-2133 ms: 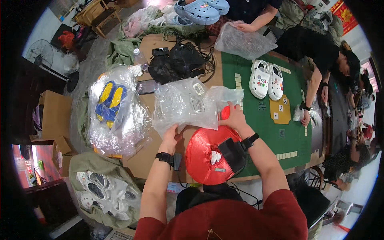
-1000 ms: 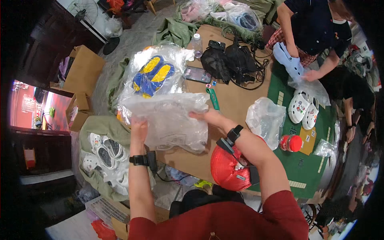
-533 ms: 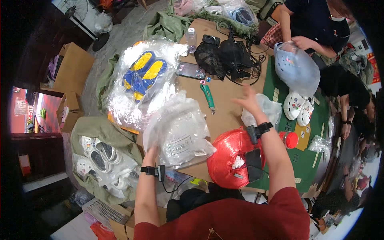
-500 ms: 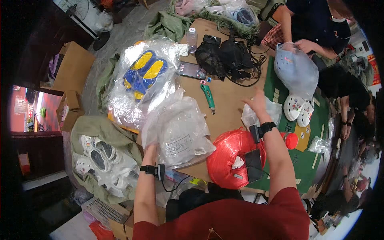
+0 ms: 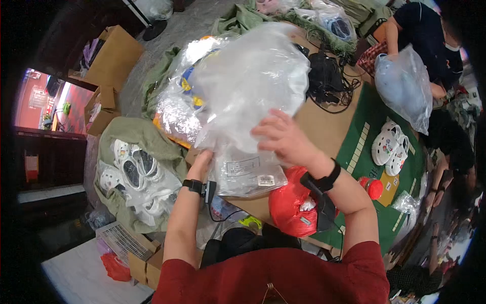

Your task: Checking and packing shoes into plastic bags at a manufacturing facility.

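My left hand [image 5: 203,161] grips the left edge of a large clear plastic bag [image 5: 253,71], its fingers partly hidden behind the film. The bag is puffed up and slightly blurred, rising over the table and covering part of the wrapped blue and yellow shoes [image 5: 188,83]. Its lower part, with a printed box and a small label, hangs at the table's near edge. My right hand [image 5: 281,136] is by the bag's right side, fingers apart and a little bent, holding nothing; whether the fingertips touch the film I cannot tell.
A roll of red plastic twine [image 5: 288,207] stands by my right forearm. White clogs [image 5: 390,148] and a red-lidded jar [image 5: 370,188] are on the green mat [image 5: 357,131]. Black mesh bags and cables [image 5: 326,76] lie behind. Bagged white shoes [image 5: 136,172] rest at left. Another person handles a bagged pale-blue clog [image 5: 402,83].
The plastic bag has swelled and risen, hiding the phone and cutter. My right hand has moved left to the bag. My left hand keeps its grip; the view has shifted.
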The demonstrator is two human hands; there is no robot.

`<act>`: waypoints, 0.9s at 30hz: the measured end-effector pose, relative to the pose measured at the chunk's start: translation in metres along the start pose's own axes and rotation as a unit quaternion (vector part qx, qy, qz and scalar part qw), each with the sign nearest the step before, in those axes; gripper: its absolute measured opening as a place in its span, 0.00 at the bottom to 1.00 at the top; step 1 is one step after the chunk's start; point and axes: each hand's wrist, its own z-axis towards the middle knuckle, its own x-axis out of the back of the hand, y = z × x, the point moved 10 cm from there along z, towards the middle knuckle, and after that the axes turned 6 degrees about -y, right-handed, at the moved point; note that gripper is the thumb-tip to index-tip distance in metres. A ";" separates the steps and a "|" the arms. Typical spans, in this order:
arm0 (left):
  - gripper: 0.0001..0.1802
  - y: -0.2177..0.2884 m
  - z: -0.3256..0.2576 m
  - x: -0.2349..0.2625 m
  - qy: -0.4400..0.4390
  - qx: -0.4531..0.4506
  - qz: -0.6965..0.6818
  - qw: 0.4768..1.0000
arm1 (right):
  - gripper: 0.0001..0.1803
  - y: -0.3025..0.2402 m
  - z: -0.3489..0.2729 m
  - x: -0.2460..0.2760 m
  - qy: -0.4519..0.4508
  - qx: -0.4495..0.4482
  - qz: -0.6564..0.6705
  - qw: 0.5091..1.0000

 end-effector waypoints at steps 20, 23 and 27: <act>0.48 0.055 -0.075 -0.055 0.045 -0.114 0.161 0.979 | 0.10 0.012 -0.017 -0.141 -0.112 -0.063 0.367 0.921; 0.46 0.036 -0.052 -0.013 0.067 -0.212 0.069 0.973 | 0.14 0.113 -0.044 -0.113 0.038 -0.383 0.341 0.858; 0.38 0.111 -0.064 -0.068 0.121 -0.281 0.274 0.912 | 0.22 0.216 -0.131 -0.117 0.126 -0.511 -0.076 0.847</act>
